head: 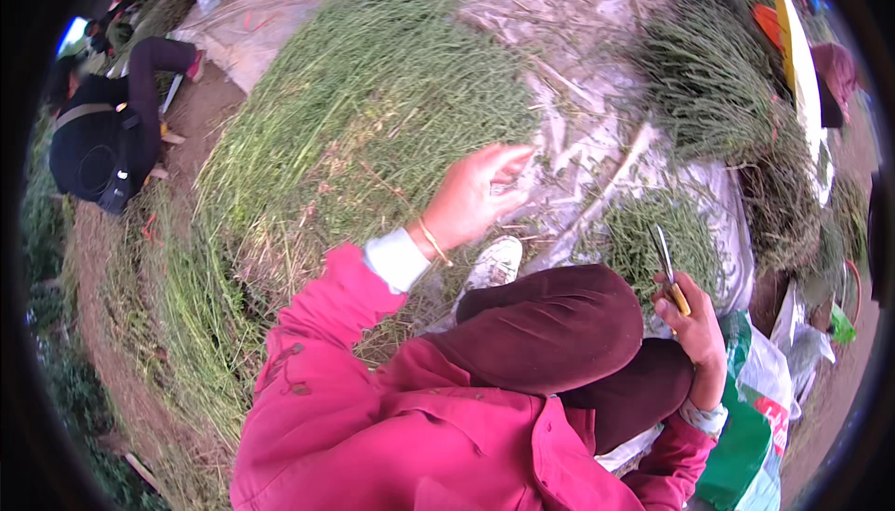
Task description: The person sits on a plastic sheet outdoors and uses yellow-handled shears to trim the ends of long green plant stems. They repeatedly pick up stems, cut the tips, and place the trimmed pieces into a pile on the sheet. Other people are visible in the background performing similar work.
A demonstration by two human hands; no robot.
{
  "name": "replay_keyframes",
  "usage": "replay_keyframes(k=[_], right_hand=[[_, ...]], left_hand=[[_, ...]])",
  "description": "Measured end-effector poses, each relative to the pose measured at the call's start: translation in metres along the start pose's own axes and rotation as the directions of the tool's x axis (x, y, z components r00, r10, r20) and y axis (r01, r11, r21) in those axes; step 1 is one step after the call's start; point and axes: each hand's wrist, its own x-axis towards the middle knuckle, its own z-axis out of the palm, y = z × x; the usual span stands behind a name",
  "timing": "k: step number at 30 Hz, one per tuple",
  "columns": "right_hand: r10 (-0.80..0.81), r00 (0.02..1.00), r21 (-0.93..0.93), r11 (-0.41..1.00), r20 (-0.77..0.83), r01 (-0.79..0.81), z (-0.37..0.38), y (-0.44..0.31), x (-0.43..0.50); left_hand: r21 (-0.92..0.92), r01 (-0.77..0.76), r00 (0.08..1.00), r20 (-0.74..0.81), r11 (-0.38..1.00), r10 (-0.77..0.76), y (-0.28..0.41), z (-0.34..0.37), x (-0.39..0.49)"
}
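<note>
My left hand [470, 193] hovers over the near right edge of a large heap of cut green stalks [391, 84]. Its fingers and thumb are apart, slightly blurred, and nothing shows between them. A thin gold-coloured bangle [435, 242] circles that wrist. By my right knee, my right hand [693, 315] grips a pair of small shears [672, 277] by the yellow handle, blades pointing up and away from me. Beneath the blades lies a small pile of short green sprigs [654, 231] on a pale plastic sheet [731, 231].
Another bundle of green stalks [706, 84] lies at the far right, beside a yellow-and-white board-like object [797, 70]. A green printed bag [745, 413] stands close to my right arm. At the left, another person [105, 126] crouches on bare soil. Dry stems litter the sheet ahead.
</note>
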Motion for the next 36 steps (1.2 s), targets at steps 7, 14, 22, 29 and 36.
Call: replay_keyframes(k=[7, 14, 22, 29, 36], right_hand=[[0.009, 1.0, 0.09, 0.996, 0.025, -0.011, -0.001, 0.003, -0.005], [-0.011, 0.999, -0.055, 0.998, 0.031, 0.012, 0.003, 0.006, 0.004], [-0.031, 0.999, -0.075, 0.997, 0.029, 0.033, 0.001, 0.003, 0.001], [-0.052, 0.998, -0.135, 0.989, 0.019, 0.054, -0.002, 0.008, 0.0], [-0.073, 0.997, -0.15, 0.986, 0.017, 0.075, -0.004, 0.008, -0.003]], left_hand=[[0.768, 0.44, 0.891, -0.44, 0.465, -0.117, -0.166, -0.088, -0.074], [0.764, 0.574, 0.779, -0.399, 0.295, -0.484, -0.182, -0.118, -0.081], [0.746, 0.502, 0.854, -0.509, 0.437, -0.11, -0.149, -0.108, -0.105], [0.144, 0.39, 0.731, -0.649, 0.91, -0.211, -0.055, -0.148, -0.104], [-0.056, 0.191, 0.727, -0.663, 0.98, -0.179, 0.018, -0.149, -0.101]])
